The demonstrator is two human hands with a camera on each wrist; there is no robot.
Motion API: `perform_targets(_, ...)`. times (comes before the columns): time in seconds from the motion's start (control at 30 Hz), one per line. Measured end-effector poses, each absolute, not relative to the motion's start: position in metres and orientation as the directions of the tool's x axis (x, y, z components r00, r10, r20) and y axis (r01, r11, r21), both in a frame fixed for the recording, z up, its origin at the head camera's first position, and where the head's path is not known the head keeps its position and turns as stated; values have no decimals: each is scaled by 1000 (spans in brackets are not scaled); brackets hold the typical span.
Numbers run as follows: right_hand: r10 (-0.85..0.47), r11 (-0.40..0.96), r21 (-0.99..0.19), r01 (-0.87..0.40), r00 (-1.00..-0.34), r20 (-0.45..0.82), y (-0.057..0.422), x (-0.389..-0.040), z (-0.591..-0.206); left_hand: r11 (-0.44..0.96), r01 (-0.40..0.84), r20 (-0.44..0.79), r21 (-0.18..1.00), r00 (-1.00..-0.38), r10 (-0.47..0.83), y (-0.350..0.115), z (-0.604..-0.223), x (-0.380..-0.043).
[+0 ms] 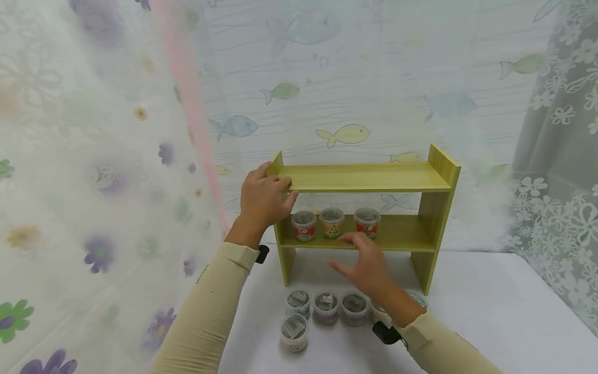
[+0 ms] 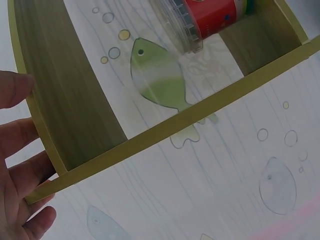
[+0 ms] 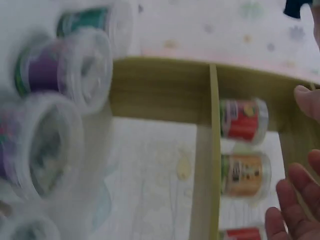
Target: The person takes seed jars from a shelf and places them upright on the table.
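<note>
A yellow-green wooden shelf (image 1: pixel 364 177) stands upright on the white table. My left hand (image 1: pixel 263 196) grips its upper left corner, with the thumb and fingers on either side of the side panel's edge in the left wrist view. On the middle board sit a red-labelled tub (image 1: pixel 304 227), an orange-labelled tub (image 1: pixel 331 223) and, after a wider gap, another red-labelled tub (image 1: pixel 367 222). In front of that last tub is my right hand (image 1: pixel 366 265), thumb and fingers spread apart, holding nothing. The right wrist view shows its fingers (image 3: pixel 295 200) near the tubs.
Several clear tubs stand on the table before the shelf, among them a purple-labelled tub (image 1: pixel 325 307) and a lone nearer tub (image 1: pixel 293 333). My right forearm partly covers the ones at right. A fish-patterned curtain (image 1: pixel 374 78) hangs behind, a flowered one (image 1: pixel 103 208) at left.
</note>
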State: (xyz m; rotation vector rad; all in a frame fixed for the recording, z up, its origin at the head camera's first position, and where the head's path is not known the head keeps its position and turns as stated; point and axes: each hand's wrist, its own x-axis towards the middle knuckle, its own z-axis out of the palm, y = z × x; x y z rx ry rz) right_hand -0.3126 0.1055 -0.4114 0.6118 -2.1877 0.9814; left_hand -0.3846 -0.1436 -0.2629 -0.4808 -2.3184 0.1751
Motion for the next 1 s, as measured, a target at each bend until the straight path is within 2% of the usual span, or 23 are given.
perform_targets(0.07, -120, 612, -429, -665, -614, 780, 115, -321, -407, 920, 292, 652, -261, -650, 390, -144, -263, -385)
perform_targets(0.13, -99, 617, -406, -674, -578, 810, 123, -329, -404, 921, 292, 653, -258, -650, 389, -144, -263, -385)
perform_targets(0.27, -73, 601, -426, -676, -577, 813, 139, -343, -398, 922, 292, 654, -255, -650, 387, -144, -263, -385)
perform_targets(0.47, -36, 595, -549, -587, -702, 712, 158, -362, -394, 919, 293, 662, -265, -637, 395, -144, -263, -387)
perform_targets(0.73, -47, 505, -773, -384, -906, 420, 174, -385, -399, 923, 276, 662, -270, -643, 386, -146, -263, -388)
perform_targets(0.87, -62, 432, -853, -292, -953, 295, 183, -389, -403, 922, 283, 662, -266, -641, 388, -144, -264, -389)
perform_targets(1.0, -90, 381, -890, -250, -968, 234, 188, -388, -402, 922, 278, 655, -271, -648, 388, -143, -263, -386)
